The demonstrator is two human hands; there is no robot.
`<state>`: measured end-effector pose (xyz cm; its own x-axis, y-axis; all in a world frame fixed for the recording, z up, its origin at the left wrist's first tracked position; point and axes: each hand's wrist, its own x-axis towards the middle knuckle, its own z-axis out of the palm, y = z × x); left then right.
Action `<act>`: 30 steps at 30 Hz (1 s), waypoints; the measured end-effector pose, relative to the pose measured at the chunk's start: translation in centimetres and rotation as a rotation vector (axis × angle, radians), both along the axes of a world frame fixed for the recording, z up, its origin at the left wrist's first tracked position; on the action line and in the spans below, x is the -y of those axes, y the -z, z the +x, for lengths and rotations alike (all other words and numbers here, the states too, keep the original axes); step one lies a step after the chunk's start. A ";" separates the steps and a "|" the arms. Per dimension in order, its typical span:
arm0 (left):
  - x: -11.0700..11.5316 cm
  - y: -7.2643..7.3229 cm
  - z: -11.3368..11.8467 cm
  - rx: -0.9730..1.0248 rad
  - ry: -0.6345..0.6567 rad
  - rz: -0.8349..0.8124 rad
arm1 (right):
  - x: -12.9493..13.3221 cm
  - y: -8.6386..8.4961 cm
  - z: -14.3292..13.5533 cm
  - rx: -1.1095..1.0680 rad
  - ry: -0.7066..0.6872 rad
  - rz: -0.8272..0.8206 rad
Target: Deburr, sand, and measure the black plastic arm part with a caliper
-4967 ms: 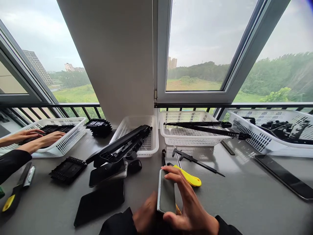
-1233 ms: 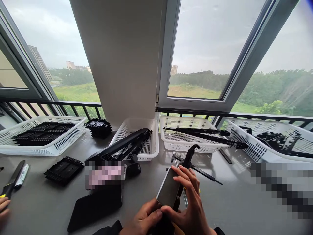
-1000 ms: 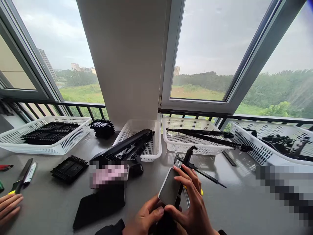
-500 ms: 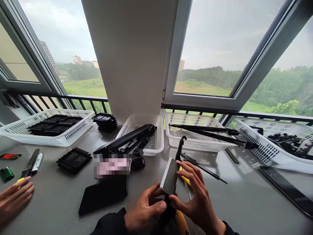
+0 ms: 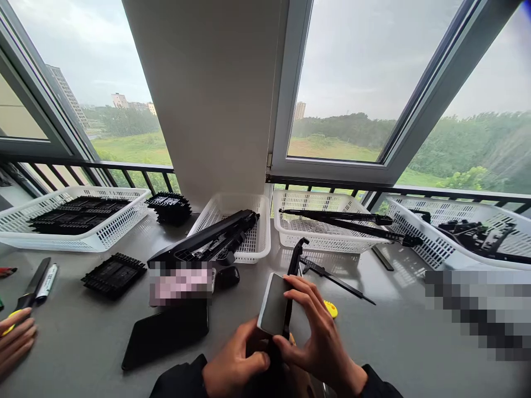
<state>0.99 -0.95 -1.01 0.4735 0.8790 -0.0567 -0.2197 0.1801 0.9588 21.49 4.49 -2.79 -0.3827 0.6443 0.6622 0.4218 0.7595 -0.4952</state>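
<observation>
My right hand [image 5: 319, 331] has its fingertips on the upper right edge of a gray-faced block [image 5: 271, 305] and its thumb at the lower edge, pinching it across, with the pale side turned left. The block sits tilted in front of me, above the gray table [image 5: 398, 342]. My left hand [image 5: 236, 359] is curled just below its lower left corner, thumb bent inward; something dark fills the space between my palms, and I cannot tell whether those fingers grip it. A black hooked piece [image 5: 296, 255] rises behind the block, its crook pointing up and right.

Past my right knuckles a rounded yellow handle end [image 5: 331, 309] shows, and beyond it a dark caliper [image 5: 336, 280] lies slantwise. To my left rests a flat black slab [image 5: 166, 337] — the pixelated patch above it hides what is there — with a rounded black object [image 5: 227, 277] near. Farther left are a ribbed black part [image 5: 114, 275], a marker [image 5: 47, 283] and a knife [image 5: 37, 276], whose yellow handle another person's hand [image 5: 16, 342] covers.

Along the window stand four white baskets [image 5: 317, 241]; two long black bars [image 5: 344, 220] stretch across the third from the left.
</observation>
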 end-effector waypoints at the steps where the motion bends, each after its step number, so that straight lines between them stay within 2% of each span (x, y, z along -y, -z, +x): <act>1: 0.0 -0.2 0.1 -0.020 -0.010 0.018 | 0.0 0.1 0.0 -0.001 0.006 -0.003; 7: 0.4 -0.2 0.4 -0.092 -0.096 0.059 | 0.1 0.3 -0.1 -0.002 0.032 -0.004; 11: 0.3 0.3 0.0 -0.260 -0.225 0.030 | 0.1 0.8 -0.5 0.033 0.045 -0.020; 16: 0.1 1.0 -0.3 -0.369 -0.246 0.051 | -0.3 1.5 -0.6 0.059 0.120 -0.065; 18: 0.0 1.0 -0.5 -0.436 -0.313 0.059 | -0.4 1.6 -0.7 0.070 0.132 -0.060; 23: -0.5 0.0 -1.4 -0.677 -0.505 0.215 | -0.5 1.8 -0.8 0.101 0.164 -0.066; 27: -0.7 -0.6 -2.1 -1.074 -0.582 0.428 | -0.6 2.1 -0.7 0.124 0.175 -0.112; 30: -1.1 -1.0 -3.1 -1.295 -0.617 0.455 | -0.7 2.4 -0.6 0.134 0.170 -0.131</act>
